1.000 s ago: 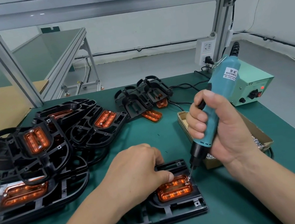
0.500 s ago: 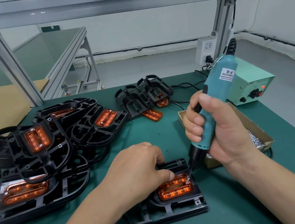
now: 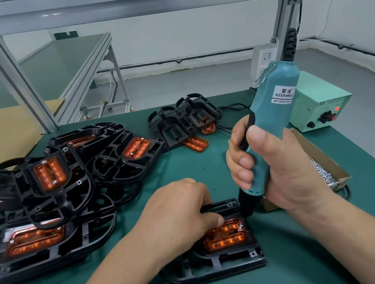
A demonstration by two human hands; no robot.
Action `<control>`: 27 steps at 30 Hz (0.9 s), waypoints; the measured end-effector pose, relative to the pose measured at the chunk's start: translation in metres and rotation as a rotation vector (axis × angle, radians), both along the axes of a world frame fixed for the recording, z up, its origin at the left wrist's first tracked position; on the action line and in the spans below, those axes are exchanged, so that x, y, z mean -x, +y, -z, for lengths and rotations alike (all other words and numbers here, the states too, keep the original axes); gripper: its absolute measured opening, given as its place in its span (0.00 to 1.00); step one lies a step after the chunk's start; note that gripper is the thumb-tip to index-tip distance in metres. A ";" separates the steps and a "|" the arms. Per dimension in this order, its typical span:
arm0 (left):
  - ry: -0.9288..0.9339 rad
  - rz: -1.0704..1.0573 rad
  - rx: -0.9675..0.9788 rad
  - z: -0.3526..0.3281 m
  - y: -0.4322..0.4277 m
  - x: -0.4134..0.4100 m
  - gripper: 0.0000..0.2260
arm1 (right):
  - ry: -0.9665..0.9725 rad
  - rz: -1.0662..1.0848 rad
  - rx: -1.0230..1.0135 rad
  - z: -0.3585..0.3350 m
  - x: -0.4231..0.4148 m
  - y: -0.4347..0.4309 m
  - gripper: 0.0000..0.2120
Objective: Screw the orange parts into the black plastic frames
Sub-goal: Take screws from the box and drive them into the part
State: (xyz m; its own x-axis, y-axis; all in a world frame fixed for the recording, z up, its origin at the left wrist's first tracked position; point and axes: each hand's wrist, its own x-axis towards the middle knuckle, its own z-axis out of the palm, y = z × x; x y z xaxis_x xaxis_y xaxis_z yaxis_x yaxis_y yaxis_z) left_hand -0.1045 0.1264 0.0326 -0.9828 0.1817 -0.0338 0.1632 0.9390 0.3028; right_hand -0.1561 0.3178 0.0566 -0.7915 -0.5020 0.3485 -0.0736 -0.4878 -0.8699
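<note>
**Risks, as judged**
1. The electric screwdriver (image 3: 276,123) leans up and to the right rather than standing plumb. Its bit meets the screw (image 3: 241,226) at the far right corner of the orange part (image 3: 224,237). A leaning bit could ride out of the head, chew it, or drive the thread crooked into the plastic.
2. The left hand's (image 3: 176,215) thumb presses the orange part's far edge, just beside the bit. A slip would carry the bit toward it.
3. Overdriving could crack the orange part or strip its seat.
4. Only that hand steadies the black frame (image 3: 218,265). Slacken it and the tool's torque could turn the frame on the counter (image 3: 303,266).

**Hands**
The right hand (image 3: 280,170) is wrapped fully round the screwdriver's barrel, with the thumb up along it. The left hand's fingers curl down over the black frame's far side, and their tips are hidden.

**Condition of the work**
- The black frame lies flat on the counter beneath both hands.
- The orange part is translucent, ribbed and round-cornered, and sits seated in the frame's centre recess.
- Whether any other screw is in cannot be told.
- Left of the black frame is a pile of fitted frames (image 3: 52,190).
- Right of it is a box of screws (image 3: 324,168).
- Beyond it is a loose orange piece (image 3: 195,143).
</note>
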 end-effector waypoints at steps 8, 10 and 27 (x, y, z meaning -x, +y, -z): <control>-0.009 -0.016 -0.002 -0.001 0.001 0.000 0.17 | 0.071 -0.014 -0.074 -0.003 -0.008 -0.011 0.21; -0.015 -0.016 0.012 -0.001 0.001 -0.001 0.17 | 0.093 -0.010 -0.095 -0.003 -0.008 -0.012 0.22; -0.011 0.001 0.032 0.000 0.002 0.000 0.17 | 0.083 0.004 -0.124 -0.002 -0.005 -0.016 0.18</control>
State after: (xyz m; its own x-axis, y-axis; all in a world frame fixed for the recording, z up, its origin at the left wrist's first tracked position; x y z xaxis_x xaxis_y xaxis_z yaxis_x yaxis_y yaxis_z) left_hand -0.1043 0.1281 0.0330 -0.9822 0.1813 -0.0502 0.1610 0.9482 0.2740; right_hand -0.1507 0.3019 0.0589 -0.7648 -0.5420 0.3484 -0.1500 -0.3761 -0.9143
